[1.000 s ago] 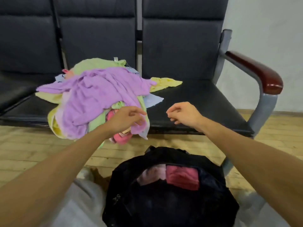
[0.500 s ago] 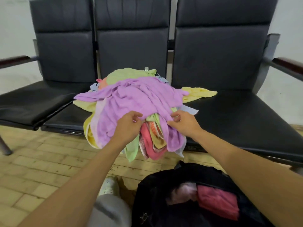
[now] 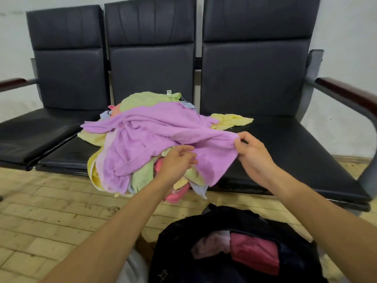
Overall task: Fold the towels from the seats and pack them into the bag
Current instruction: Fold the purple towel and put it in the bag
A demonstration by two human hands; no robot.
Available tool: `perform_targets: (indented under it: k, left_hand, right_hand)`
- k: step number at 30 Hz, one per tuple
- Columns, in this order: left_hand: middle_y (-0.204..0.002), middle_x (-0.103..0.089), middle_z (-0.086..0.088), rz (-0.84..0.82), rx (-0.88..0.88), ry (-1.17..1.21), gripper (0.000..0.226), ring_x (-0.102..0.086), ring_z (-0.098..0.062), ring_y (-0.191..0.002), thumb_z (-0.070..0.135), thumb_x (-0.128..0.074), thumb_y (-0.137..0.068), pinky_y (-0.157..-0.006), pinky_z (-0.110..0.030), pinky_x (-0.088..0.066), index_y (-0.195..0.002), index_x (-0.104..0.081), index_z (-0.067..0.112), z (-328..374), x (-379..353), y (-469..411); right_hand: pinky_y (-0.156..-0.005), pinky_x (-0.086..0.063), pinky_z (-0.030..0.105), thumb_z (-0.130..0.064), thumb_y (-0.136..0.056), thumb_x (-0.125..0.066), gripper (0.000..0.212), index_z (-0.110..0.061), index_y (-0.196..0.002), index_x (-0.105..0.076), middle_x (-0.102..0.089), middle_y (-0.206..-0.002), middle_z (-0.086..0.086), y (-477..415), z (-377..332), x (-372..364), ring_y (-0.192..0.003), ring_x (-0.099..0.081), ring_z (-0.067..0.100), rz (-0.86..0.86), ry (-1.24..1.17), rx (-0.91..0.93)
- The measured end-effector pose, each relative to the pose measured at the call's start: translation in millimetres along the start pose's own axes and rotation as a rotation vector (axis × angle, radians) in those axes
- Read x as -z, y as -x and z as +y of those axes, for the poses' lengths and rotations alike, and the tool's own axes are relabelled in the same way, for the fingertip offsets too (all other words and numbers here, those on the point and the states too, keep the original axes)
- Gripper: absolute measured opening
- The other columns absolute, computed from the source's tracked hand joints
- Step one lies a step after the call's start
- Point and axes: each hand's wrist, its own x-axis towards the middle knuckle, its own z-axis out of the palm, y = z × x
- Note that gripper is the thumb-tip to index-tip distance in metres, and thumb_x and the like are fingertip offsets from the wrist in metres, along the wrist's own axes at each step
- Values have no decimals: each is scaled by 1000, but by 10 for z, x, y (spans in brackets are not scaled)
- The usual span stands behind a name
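Observation:
A heap of towels lies on the middle black seat (image 3: 65, 156), with a purple towel (image 3: 151, 135) spread over the top. Green (image 3: 146, 99), yellow (image 3: 232, 121) and pink (image 3: 177, 195) towels show around and under it. My right hand (image 3: 252, 156) pinches the purple towel's right corner and holds it stretched out over the right seat. My left hand (image 3: 176, 162) grips the same towel's front edge near the heap's middle. The open black bag (image 3: 183, 242) sits on the floor below my arms, with a folded pink towel (image 3: 255, 254) and a pale lilac towel (image 3: 212, 244) inside.
Three joined black seats stand against a white wall, with wooden armrests at the left end (image 3: 12, 83) and the right end (image 3: 346, 94). The right seat (image 3: 295, 152) holds only the yellow towel's corner. The floor (image 3: 51, 221) is pale wood. Part of my clothing shows at the bottom.
My right hand has pulled the purple towel's corner out to the right, spreading it wide. My left hand has shifted along its front edge. The camera view has moved slightly left and up.

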Motion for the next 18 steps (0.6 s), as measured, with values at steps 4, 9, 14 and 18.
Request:
perform_targets:
  k: [4,9,14,18]
  left_hand:
    - [-104,-67,-8,6,30,107,11,-66,-21,-99,8,-52,-95,-88,-32,-51,-98,-60,16,48,-308,101]
    - [-94,-64,-4,63,129,326,18,-64,-20,-88,10,-50,-94,-81,-34,-55,-107,-60,6,-37,-388,132]
    - [-69,-56,-1,81,220,499,10,-53,-14,-64,17,-49,-94,-62,-27,-43,-88,-53,10,-148,-210,171]
    - [-76,-56,2,166,316,526,11,-52,-14,-68,26,-58,-89,-64,-28,-44,-97,-54,20,-161,-99,110]
  right_hand:
    - [-78,-51,33,-11,-104,-42,20,-6,-104,-62,-68,-99,10,187,21,250,-87,-65,17,-42,-127,-82]
    - [-76,-37,35,-12,-100,-44,23,0,-93,-62,-60,-89,13,218,53,318,-84,-52,20,-79,270,-57]
    - [-68,-39,33,-17,-97,-49,28,3,-77,-54,-51,-75,11,357,-39,440,-71,-48,19,-222,413,-25]
    - [-54,-39,33,-27,-90,-63,30,-7,-69,-58,-52,-60,18,426,-20,486,-55,-47,21,-439,555,-111]
